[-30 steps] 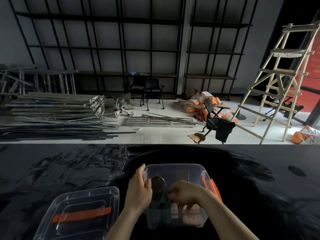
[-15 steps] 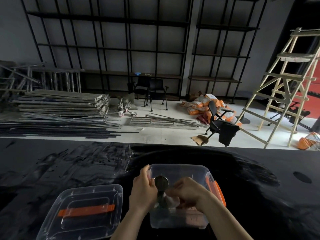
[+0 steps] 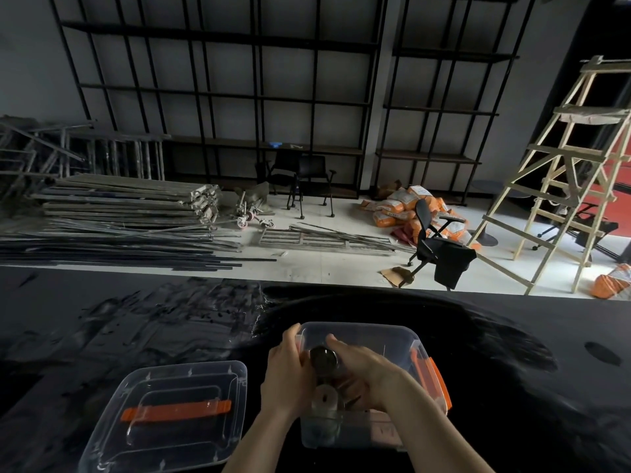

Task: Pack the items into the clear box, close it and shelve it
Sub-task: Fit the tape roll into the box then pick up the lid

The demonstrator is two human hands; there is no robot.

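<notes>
The clear box with orange side latches sits open on the black table, near its front edge. My left hand clasps the box's left wall at the rim. My right hand reaches into the box, its fingers around a dark round item standing upright inside. Below it lie a second round piece and other small items, partly hidden by my right hand. The clear lid with an orange handle lies flat on the table to the left of the box.
Beyond the black table stand tall black metal shelves against the far wall. On the floor lie stacked metal bars, two black chairs, an office chair, orange sacks and a wooden ladder.
My right hand has moved forward and left inside the box, onto the dark round item. The left hand stays on the box's left wall. The view has tilted slightly upward.
</notes>
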